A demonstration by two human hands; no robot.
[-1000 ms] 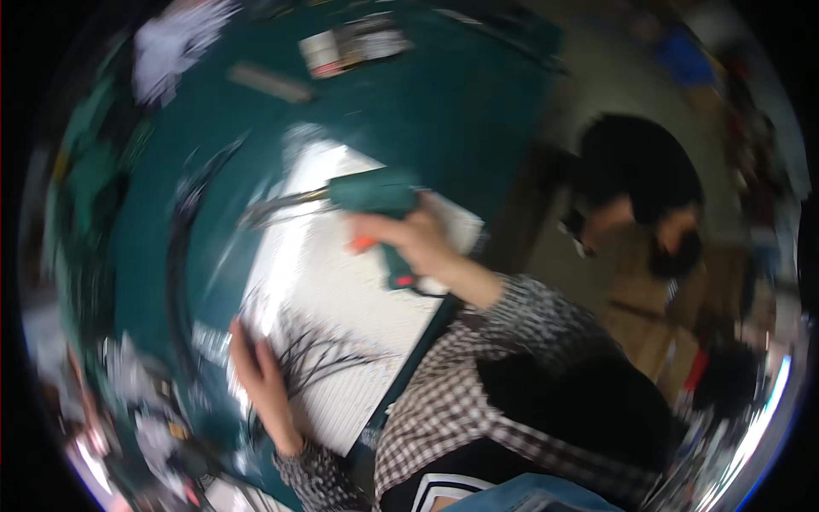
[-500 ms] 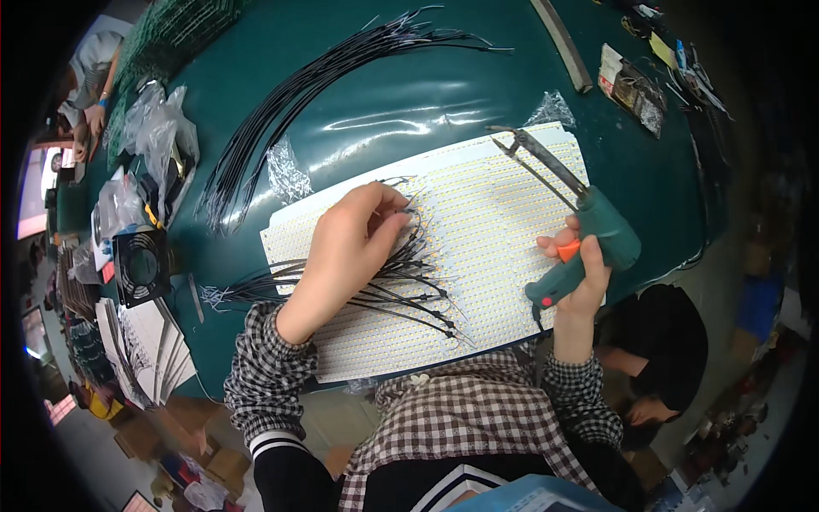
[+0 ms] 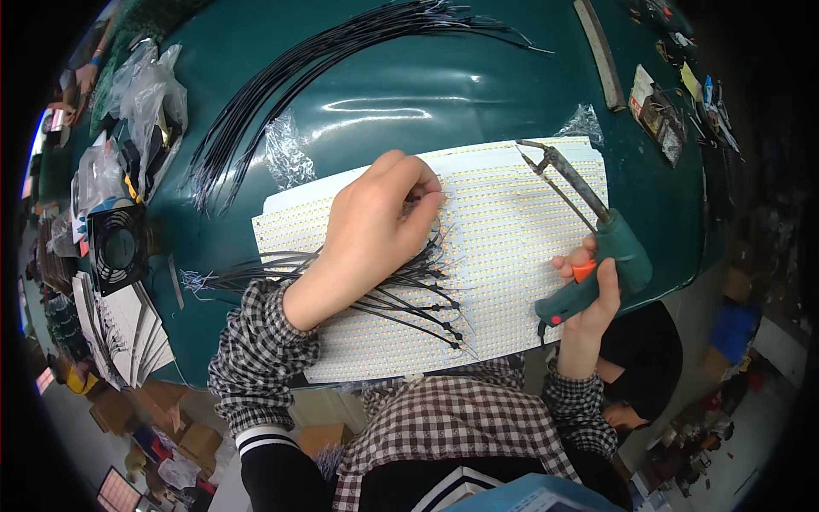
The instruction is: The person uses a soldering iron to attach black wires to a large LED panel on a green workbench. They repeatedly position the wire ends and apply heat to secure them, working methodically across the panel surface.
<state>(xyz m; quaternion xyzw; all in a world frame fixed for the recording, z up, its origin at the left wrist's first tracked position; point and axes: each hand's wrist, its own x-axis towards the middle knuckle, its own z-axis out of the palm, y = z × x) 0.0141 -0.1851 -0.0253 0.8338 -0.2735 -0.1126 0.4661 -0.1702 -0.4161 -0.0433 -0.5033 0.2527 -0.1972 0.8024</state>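
Observation:
My left hand [image 3: 375, 224] rests on a white panel of small yellow LED rows [image 3: 503, 256], fingers curled down and pinching at thin black wires [image 3: 409, 294] that fan out across the panel beneath it. My right hand [image 3: 589, 290] grips a green pistol-shaped soldering gun [image 3: 610, 256] with an orange trigger. Its dark metal tip [image 3: 546, 162] points up toward the panel's far right corner, lifted off the surface. Both sleeves are black-and-white checked.
A long bundle of black wires [image 3: 333, 60] lies on the dark green table [image 3: 409, 111] behind the panel. Clear plastic bags [image 3: 145, 85] and a small black fan [image 3: 119, 247] sit at the left. Another person [image 3: 640, 375] is below the table edge at right.
The view swung from tilted to level. My left hand moved up the panel onto the wire ends. My right hand with the soldering gun ended up at the panel's right side.

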